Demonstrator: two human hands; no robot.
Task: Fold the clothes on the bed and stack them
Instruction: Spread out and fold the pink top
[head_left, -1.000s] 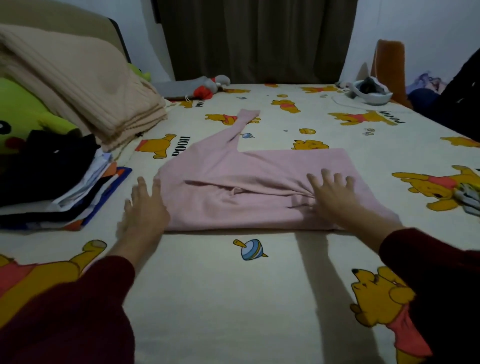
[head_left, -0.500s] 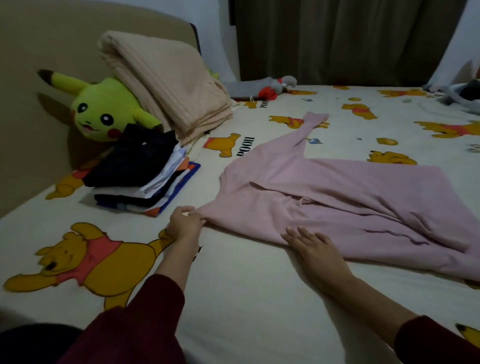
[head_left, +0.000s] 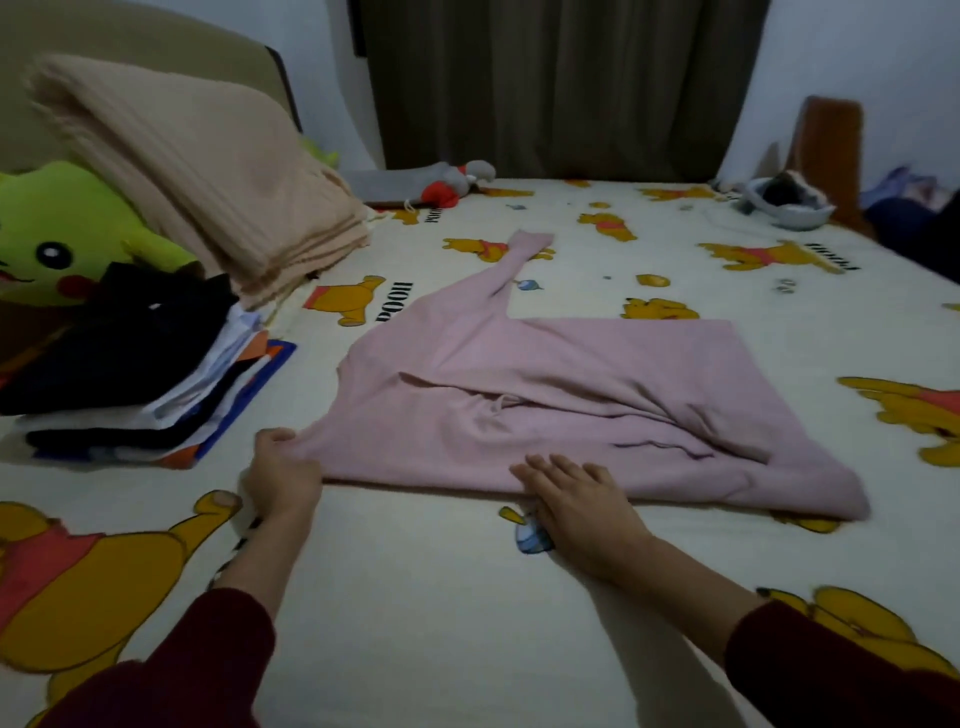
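Observation:
A pink long-sleeved garment (head_left: 561, 400) lies folded lengthwise across the middle of the bed, one sleeve stretching away toward the far side. My left hand (head_left: 280, 475) pinches its near left corner. Flat, with fingers spread, my right hand (head_left: 576, 499) rests on the garment's near edge. A stack of folded clothes (head_left: 140, 374), dark on top with white and blue layers below, sits at the left.
The bed sheet (head_left: 441, 597) is cream with yellow bear prints. A folded beige blanket (head_left: 208, 171) and a green plush toy (head_left: 67, 234) lie behind the stack. A grey and red toy (head_left: 441, 182) and a grey bundle (head_left: 789, 202) lie at the far side.
My left hand went from lying flat beside the garment to gripping its left corner. My right hand slid from the garment's middle to its near edge. The view swung left, then back.

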